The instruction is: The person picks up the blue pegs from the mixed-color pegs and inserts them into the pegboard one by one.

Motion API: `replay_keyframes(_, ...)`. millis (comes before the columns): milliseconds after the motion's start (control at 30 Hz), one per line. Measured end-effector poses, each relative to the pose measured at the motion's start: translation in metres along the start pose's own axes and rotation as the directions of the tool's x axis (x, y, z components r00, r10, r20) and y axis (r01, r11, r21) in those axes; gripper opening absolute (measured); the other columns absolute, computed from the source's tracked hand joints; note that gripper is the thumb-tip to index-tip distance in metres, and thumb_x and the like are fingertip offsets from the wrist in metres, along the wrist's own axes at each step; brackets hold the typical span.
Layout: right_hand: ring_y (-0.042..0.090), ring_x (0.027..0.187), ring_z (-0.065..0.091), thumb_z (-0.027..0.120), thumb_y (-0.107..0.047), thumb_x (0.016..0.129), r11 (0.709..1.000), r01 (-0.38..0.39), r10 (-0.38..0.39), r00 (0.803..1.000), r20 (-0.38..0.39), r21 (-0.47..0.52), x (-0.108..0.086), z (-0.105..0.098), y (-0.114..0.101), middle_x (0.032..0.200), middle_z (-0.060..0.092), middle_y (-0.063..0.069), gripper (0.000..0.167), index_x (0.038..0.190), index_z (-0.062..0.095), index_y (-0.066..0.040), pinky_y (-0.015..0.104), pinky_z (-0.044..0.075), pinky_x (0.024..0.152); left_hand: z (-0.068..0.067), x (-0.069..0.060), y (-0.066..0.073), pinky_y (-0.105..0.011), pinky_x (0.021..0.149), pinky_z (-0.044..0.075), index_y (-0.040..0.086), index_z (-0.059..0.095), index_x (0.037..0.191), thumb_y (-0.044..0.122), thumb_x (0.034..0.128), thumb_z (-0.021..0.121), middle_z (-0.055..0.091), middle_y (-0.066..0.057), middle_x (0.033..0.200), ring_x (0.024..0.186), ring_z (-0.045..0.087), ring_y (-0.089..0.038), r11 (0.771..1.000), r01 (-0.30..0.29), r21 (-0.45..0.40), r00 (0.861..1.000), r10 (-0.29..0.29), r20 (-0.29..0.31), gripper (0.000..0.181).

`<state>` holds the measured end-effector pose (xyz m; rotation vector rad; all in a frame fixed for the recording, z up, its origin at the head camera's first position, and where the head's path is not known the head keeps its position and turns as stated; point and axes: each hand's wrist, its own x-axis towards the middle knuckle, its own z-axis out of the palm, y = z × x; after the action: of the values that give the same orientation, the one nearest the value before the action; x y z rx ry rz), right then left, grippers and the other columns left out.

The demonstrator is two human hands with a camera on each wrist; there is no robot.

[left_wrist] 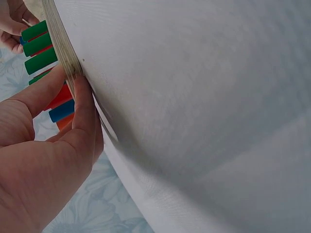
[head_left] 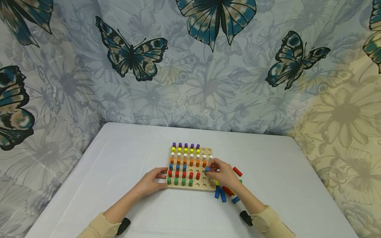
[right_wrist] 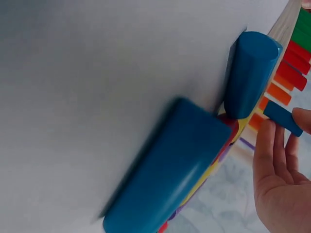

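Pegboard (head_left: 207, 182) lies flat on the white table (head_left: 268, 158), between the two hands. Left hand (head_left: 150, 181) at its left side, thumb and fingers gripping the edge by the near corner. Right hand (head_left: 223, 172) above the board's right side, thumb and fingertips pinching a blue peg (head_left: 207, 169). That peg is held roughly upright over the right end of the blue row, past vacant holes (whether its lower end touches the wood, I cannot tell).

Board: pale wood, round holes in a grid, cylindrical pegs standing in colour rows. From the far edge: five purple, five yellow, a white row reaching the right side, orange partly behind the hand, three blue at the left, five red, four green nearest.

Loose pegs (head_left: 223, 195) lie beside the board's near right corner, partly beneath the right forearm: blue, red, yellow, others overlapped. One red peg (head_left: 237, 171) lies apart, right of the right hand. Held peg: plain, smooth, solid blue, like its row.
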<state>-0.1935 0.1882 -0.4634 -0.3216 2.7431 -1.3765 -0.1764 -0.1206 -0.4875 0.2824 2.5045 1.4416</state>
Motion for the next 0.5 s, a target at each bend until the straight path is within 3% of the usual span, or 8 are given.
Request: replay_keyframes(500,0.016,0.089,0.064,0.075,-0.005,0.083,0.998,-0.032,0.031,0.999,0.011,0.062,0.008,0.014,-0.011,0.096,0.067,0.001,0.020,0.097,0.062,-0.009,0.030,0.055,0.078,0.000,0.000,0.001,-0.044,0.097,0.046,0.000,0.053,0.135,0.003,0.0790,0.079,0.060,-0.008,0.126,0.108,0.061,-0.022,1.000,0.007,0.008,1.000,-0.007,-0.001,0.062)
